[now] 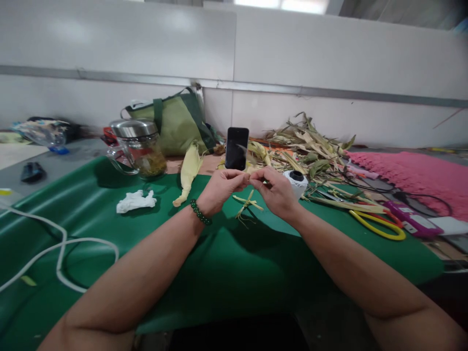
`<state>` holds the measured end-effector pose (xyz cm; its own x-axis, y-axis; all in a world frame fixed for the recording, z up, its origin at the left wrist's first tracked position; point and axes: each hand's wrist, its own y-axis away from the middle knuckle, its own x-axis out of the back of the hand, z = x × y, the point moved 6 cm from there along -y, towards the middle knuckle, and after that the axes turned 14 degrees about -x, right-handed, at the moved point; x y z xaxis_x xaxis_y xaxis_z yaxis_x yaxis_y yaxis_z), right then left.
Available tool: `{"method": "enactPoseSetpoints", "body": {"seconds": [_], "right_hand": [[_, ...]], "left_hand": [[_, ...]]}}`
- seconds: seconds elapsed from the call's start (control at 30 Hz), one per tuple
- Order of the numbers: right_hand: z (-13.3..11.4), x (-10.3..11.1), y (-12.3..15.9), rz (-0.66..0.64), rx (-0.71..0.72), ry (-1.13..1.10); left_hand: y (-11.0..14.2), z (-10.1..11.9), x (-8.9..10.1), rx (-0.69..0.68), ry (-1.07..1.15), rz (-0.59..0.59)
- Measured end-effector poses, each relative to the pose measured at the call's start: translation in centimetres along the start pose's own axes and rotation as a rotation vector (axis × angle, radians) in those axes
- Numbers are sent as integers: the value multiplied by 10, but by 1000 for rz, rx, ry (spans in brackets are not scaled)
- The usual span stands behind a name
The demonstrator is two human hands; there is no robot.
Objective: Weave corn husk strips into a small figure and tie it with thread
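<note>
My left hand [224, 189], with a green bead bracelet [200, 212] at the wrist, is closed in a pinch. Its fingertips meet those of my right hand [274, 191], which is pinched as well. Whatever lies between the fingertips is too small to make out. Just below the hands is a small knotted figure of pale husk strips [248, 204], its ends sticking out in several directions. A corn husk bundle [189, 171] lies to the left of my left hand. Close behind my right hand stands a white roll with a dark core [295, 181].
A phone [237, 148] stands upright behind the hands. At left are a glass teapot [146, 158], crumpled white tissue [136, 201] and a white cable [62, 251]. To the right are dried husks [310, 141], yellow-handled scissors [380, 229] and pink fringed cloth [413, 175]. A green mat [219, 282] covers the table.
</note>
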<state>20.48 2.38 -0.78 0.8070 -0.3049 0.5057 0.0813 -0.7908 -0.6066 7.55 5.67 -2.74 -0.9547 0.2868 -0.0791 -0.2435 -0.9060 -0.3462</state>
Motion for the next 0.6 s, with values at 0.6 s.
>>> {"method": "enactPoseSetpoints", "body": {"seconds": [0.6], "right_hand": [[11, 3, -3, 56, -228, -310]], "left_hand": [[0, 18, -3, -389, -68, -69]]}}
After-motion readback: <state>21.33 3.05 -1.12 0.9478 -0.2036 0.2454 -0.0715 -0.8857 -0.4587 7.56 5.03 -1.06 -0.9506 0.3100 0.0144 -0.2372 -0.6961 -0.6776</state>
